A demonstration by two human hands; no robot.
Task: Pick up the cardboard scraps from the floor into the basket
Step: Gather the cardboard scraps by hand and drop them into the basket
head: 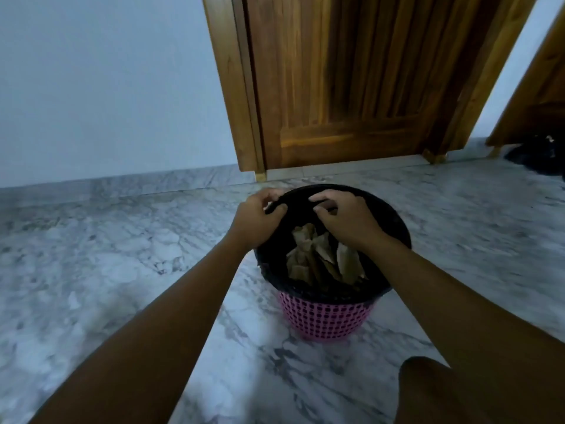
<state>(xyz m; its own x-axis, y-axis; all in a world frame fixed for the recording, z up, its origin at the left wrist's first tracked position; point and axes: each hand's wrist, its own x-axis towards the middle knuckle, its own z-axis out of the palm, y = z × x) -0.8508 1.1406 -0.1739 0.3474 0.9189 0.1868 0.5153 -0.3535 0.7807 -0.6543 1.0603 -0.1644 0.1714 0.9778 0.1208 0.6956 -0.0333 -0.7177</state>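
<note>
A pink perforated basket (pixel 325 319) stands on the marble floor, lined with a black bag (pixel 394 221) folded over its rim. Several brown cardboard scraps (pixel 318 255) lie inside it. My left hand (pixel 256 221) pinches the bag's edge at the far left of the rim. My right hand (pixel 345 218) reaches over the basket mouth with fingers curled on the bag's edge at the far side. No scraps show on the floor around the basket.
A closed wooden door (pixel 342 81) and its frame stand just behind the basket. A pale wall (pixel 107 87) runs to the left. A dark bundle (pixel 538 154) lies on the floor at the far right. My knee (pixel 428 390) shows at bottom right.
</note>
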